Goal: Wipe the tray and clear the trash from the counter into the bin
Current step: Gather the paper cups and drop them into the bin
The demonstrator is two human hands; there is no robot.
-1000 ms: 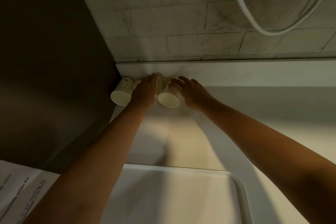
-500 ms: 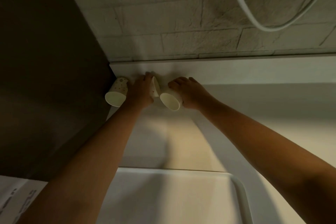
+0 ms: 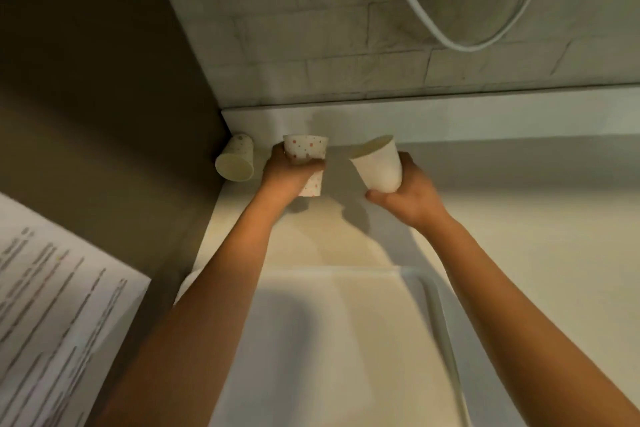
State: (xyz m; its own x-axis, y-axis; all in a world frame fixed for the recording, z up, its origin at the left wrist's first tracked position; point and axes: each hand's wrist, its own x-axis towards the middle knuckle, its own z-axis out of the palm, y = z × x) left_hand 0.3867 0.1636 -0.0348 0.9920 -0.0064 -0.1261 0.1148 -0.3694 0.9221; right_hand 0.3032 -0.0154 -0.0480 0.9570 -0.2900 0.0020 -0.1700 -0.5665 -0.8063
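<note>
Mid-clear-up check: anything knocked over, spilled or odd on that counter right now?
Yes: one dotted paper cup lies tipped on its side in the back left corner of the pale counter, mouth toward the camera. No spill shows. The left hand and right hand each hold another paper cup.

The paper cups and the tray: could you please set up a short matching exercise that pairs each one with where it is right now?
Things:
1. dotted cup
2. plain cup
3. tipped cup
4. tray

Places:
A. lying on its side in the counter's corner
B. on the counter nearest the camera, below the forearms
C. held in the left hand
D. held tilted in the right hand

Pairs: 1-C, 2-D, 3-A, 4-B
</note>
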